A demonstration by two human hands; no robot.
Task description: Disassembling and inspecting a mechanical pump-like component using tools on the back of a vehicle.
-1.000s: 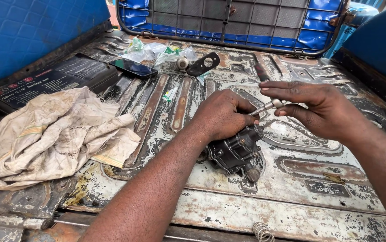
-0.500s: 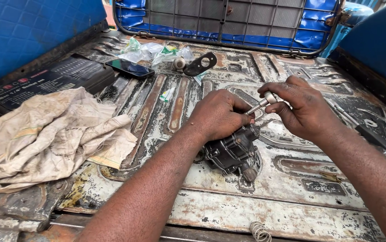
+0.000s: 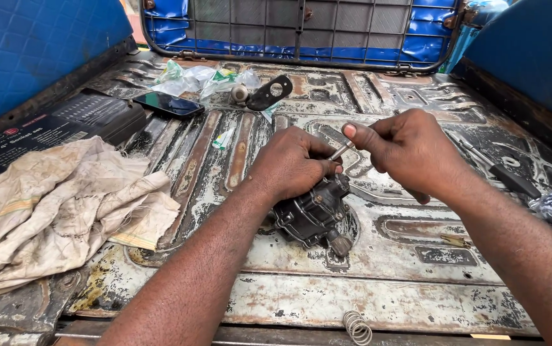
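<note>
A dark, greasy metal engine part (image 3: 314, 214) rests on the worn metal floor (image 3: 417, 282) in the middle of the view. My left hand (image 3: 292, 163) grips its top and holds it down. My right hand (image 3: 410, 150) pinches a thin silver rod-like tool (image 3: 340, 152) whose tip meets the part just beside my left fingers. Which end of the tool enters the part is hidden by my fingers.
A dirty cloth (image 3: 52, 205) lies at the left beside a black case (image 3: 39, 128). A phone (image 3: 168, 104), plastic bags (image 3: 199, 78) and a black bracket (image 3: 269, 93) lie farther back. A spring (image 3: 356, 327) sits at the near edge, a screwdriver (image 3: 500, 170) at the right.
My right hand has closed from a spread pose into a tighter pinch on the tool and shifted slightly left. My left hand stays on the part.
</note>
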